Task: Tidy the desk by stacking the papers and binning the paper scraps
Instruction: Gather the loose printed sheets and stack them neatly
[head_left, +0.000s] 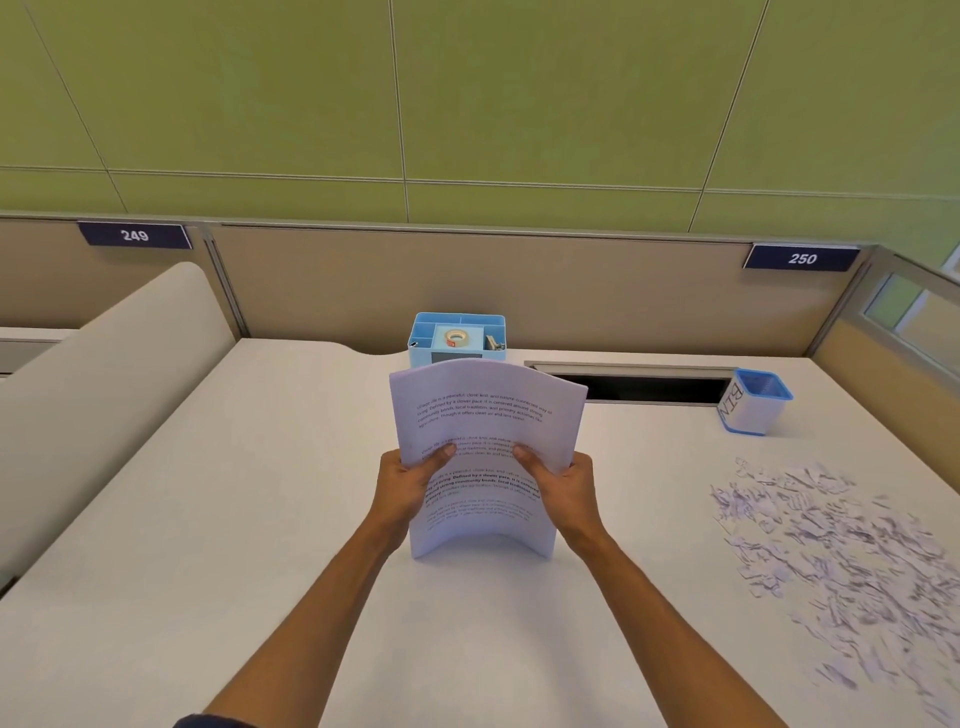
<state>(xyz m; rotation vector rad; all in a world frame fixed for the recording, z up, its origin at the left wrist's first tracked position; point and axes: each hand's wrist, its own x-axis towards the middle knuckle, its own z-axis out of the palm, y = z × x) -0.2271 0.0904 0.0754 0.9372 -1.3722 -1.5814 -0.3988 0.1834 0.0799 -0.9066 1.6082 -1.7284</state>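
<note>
A stack of printed white papers (485, 410) stands upright on its bottom edge at the middle of the desk, bowed toward me. My left hand (410, 480) grips its left side and my right hand (563, 483) grips its right side, thumbs on the front sheet. A wide scatter of small paper scraps (841, 551) lies on the desk to the right. A small blue-rimmed white container marked BIN (753, 402) stands at the back right, beyond the scraps.
A light blue desk organiser (457, 335) with a tape roll sits just behind the papers against the partition. A dark cable slot (634, 387) runs along the desk's back edge. A curved beige divider (104, 395) borders the left side.
</note>
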